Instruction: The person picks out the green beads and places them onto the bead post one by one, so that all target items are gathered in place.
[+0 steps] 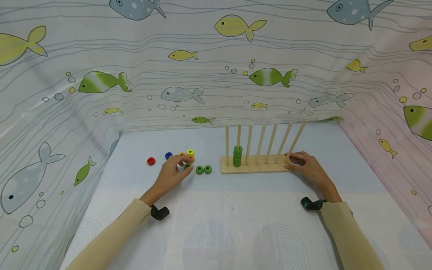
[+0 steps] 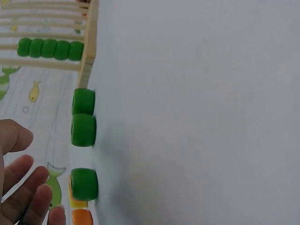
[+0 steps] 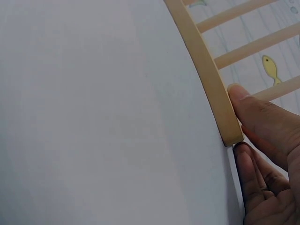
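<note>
My left hand (image 1: 168,175) hovers over a loose green bead (image 1: 187,166), its thumb and fingers spread apart. In the left wrist view, that green bead (image 2: 84,184) sits on the table, with a gap between it and the fingers. Two more green beads, a left one (image 1: 199,170) and a right one (image 1: 207,170), lie side by side towards the wooden peg stand (image 1: 263,169). Several green beads (image 1: 237,157) are stacked on the stand's second peg from the left. My right hand (image 1: 308,167) grips the right end of the stand's base, thumb by the last peg.
Beyond the left hand lie a yellow bead (image 1: 190,152), an orange bead (image 1: 191,159) and a blue bead (image 1: 168,155), partly hidden. A red bead (image 1: 150,161) lies farther left. Upright pegs rise along the stand; a fish-patterned curtain (image 1: 209,78) hangs behind the table.
</note>
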### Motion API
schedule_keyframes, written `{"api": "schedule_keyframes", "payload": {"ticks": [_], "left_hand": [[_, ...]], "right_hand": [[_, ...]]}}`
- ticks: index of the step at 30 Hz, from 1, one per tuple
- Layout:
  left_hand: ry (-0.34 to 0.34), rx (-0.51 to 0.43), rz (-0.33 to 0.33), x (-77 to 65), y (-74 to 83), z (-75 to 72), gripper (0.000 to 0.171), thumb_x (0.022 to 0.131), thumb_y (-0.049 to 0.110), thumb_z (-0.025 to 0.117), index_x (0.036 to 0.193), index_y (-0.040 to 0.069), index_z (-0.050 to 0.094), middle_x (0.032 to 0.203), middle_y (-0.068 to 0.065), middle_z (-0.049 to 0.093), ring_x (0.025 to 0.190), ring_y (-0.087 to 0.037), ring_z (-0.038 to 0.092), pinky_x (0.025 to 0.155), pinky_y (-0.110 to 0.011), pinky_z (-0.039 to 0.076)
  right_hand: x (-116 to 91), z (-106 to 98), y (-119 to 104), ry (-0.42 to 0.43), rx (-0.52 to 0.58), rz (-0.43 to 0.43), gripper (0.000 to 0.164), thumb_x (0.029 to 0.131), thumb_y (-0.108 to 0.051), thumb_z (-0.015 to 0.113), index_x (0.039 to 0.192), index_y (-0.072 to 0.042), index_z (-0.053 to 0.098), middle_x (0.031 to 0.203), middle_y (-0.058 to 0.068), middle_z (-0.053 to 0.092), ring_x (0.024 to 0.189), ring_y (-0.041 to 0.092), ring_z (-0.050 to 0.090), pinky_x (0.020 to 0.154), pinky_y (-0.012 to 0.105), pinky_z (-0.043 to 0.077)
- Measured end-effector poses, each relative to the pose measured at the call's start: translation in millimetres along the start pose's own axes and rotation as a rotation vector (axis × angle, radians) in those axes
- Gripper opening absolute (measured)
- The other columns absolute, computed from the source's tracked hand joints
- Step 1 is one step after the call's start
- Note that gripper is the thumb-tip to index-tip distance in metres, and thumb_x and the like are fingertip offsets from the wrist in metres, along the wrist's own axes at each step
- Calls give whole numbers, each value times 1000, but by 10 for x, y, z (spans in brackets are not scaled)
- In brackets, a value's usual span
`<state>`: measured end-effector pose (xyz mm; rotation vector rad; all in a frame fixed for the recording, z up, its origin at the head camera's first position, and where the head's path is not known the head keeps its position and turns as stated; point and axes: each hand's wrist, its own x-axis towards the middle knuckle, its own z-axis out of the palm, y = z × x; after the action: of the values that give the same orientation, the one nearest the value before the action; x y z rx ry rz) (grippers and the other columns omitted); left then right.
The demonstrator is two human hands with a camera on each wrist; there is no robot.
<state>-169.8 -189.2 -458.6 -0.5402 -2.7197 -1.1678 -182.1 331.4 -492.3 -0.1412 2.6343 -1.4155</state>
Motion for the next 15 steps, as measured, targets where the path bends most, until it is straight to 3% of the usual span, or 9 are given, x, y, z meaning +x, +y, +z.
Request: {"api": "schedule_keyframes", "payload": {"ticks": [3, 9, 15], "left_hand": [[-7, -5, -11, -35, -29, -3, 27, 95, 19, 76, 119, 7, 71, 115, -4, 70, 98, -20, 58, 74, -34, 47], [-17, 8, -36, -79, -117, 24, 31, 96, 20, 76, 123, 8, 70, 116, -4, 69, 99, -20, 58, 76, -34, 47], [-25, 21, -68, -95, -147, 36, 34, 95, 21, 76, 127, 12, 69, 119, -1, 67, 100, -20, 57, 76, -34, 46]], "right_hand": [[-6, 4, -14, 2, 2, -3, 67, 94, -39, 77, 145, -2, 56, 140, 17, 52, 133, 37, 51, 99, 24, 45], [0, -5, -11, -9, 37, 7, 67, 93, -39, 77, 145, -4, 56, 140, 14, 51, 133, 34, 50, 91, 10, 42], [12, -5, 15, -5, 49, -2, 67, 93, -37, 78, 145, -2, 55, 139, 16, 51, 132, 35, 51, 89, 8, 42]]}}
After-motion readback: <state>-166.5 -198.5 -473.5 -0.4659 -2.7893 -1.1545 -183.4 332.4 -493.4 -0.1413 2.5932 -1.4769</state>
